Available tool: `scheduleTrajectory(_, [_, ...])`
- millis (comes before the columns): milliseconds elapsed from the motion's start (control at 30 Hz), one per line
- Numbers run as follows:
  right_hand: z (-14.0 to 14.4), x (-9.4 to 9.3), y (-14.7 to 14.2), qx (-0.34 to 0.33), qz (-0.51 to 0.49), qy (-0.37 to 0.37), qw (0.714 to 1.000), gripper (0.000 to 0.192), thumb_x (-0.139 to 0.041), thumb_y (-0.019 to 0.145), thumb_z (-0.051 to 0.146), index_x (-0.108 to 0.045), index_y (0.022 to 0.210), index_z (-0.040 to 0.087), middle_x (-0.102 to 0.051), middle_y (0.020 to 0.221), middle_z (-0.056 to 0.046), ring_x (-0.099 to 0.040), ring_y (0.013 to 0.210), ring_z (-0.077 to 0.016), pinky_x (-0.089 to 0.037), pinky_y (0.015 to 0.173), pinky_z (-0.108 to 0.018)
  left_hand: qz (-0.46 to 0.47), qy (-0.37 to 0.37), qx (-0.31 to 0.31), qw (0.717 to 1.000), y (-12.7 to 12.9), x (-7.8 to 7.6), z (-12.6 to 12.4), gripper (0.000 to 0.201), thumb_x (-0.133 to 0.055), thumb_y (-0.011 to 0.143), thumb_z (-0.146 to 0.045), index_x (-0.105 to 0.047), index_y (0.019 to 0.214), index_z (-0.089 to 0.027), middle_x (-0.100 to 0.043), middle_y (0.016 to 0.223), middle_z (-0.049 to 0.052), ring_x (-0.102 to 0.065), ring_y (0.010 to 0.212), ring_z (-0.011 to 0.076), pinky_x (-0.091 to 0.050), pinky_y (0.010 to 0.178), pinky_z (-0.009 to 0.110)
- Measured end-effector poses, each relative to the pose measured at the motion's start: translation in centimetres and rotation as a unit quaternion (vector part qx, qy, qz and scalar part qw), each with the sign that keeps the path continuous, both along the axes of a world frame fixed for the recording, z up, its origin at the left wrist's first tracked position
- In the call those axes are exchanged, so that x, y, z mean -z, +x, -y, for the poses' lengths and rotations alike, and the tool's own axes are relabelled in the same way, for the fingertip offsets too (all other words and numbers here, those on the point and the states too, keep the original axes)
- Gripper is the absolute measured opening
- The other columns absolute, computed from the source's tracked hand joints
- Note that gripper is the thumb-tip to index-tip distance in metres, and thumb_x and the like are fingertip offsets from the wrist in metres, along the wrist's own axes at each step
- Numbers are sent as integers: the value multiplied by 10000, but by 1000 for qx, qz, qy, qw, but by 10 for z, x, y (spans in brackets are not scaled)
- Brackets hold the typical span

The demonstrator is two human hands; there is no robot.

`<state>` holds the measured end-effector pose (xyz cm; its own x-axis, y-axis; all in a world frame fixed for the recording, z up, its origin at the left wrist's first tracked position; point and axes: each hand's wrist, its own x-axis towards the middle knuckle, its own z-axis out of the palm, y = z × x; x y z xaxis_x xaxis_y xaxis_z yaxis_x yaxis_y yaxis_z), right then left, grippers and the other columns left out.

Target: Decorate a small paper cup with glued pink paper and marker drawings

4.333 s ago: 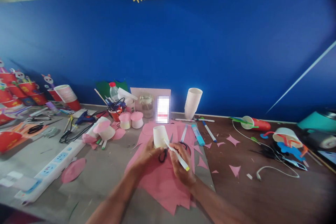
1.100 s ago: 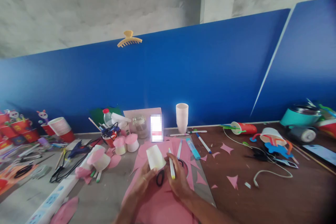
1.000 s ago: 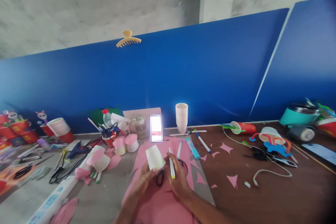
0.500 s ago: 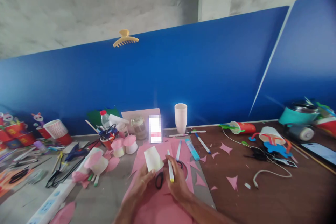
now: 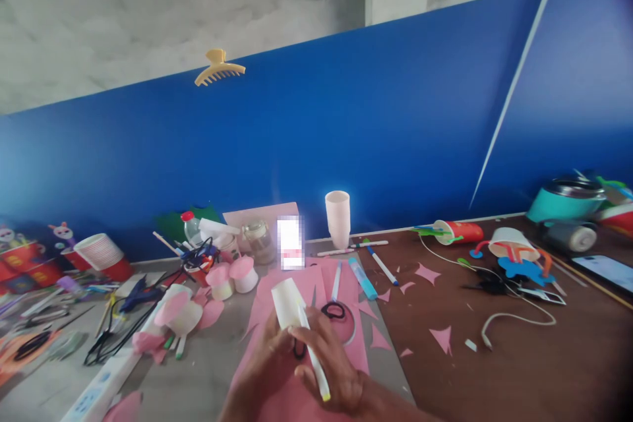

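1. Right hand [image 5: 329, 369]: fingers curled round a white marker [image 5: 312, 357] with a yellow end cap. The marker's tip rests against the cup; the capped end points toward the person.
2. Left hand [image 5: 267, 362]: closed round the lower part of a white paper cup [image 5: 285, 301], held tilted just beyond the right hand's knuckles. No print can be seen on the cup.
3. Under both hands: pink paper sheets [image 5: 301, 402], spread flat on the table [image 5: 519, 382].
4. Just beyond the right hand: black-handled scissors [image 5: 332, 310] lying on the pink paper. Past them a white pen [image 5: 336, 280] and a light-blue marker [image 5: 362, 279].
5. Right of the hands: pink paper offcuts [image 5: 442, 337] scattered on the brown tabletop, and a white cable [image 5: 514, 323] further out.
6. Left of the hands: a white power strip [image 5: 99, 389], then pink-topped cups [image 5: 231, 277] further off.
7. Beyond the hands, by the blue partition [image 5: 346, 119]: a stack of white paper cups [image 5: 337, 217] and a glass jar [image 5: 258, 241]. A lit phone screen [image 5: 289, 242] is blurred; no writing readable.
8. Far left: red paper cups [image 5: 20, 264] bearing a yellow mark, too small to read.
9. Atop the partition: a tan hair claw clip [image 5: 219, 67].
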<state>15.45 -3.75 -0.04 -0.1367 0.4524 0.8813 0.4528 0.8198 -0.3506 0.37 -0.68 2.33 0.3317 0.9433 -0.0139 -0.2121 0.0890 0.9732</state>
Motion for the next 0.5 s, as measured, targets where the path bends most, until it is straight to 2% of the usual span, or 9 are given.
scheduleTrajectory(100, [-3,-4,0,-8,-4,6,1000,411,-442,1017,360,-465,1407,231,-657,1042,-128,-666,1002,-308,-589,868,-467,25,-6,8,1000,-3,6,-2,429,-841,744,-463,-676,989,-152,-633,816,33,-561,727,165,-450,673,264])
scheduleTrajectory(233, [-6,2,-3,0,-11,2,1000,408,-472,973,262,-505,1379,226,-629,953,-96,-644,840,-269,-583,746,-430,52,-14,36,998,-2,9,-3,422,-805,787,-458,-674,1052,-157,-661,883,51,-601,805,198,-479,753,300])
scheduleTrajectory(500, [-5,0,-5,10,2,-26,1000,395,-512,935,235,-558,1327,229,-652,920,-83,-634,838,-260,-560,792,-419,45,-26,14,999,2,1,-3,437,-868,697,-467,-684,934,-150,-666,810,52,-603,763,195,-476,732,286])
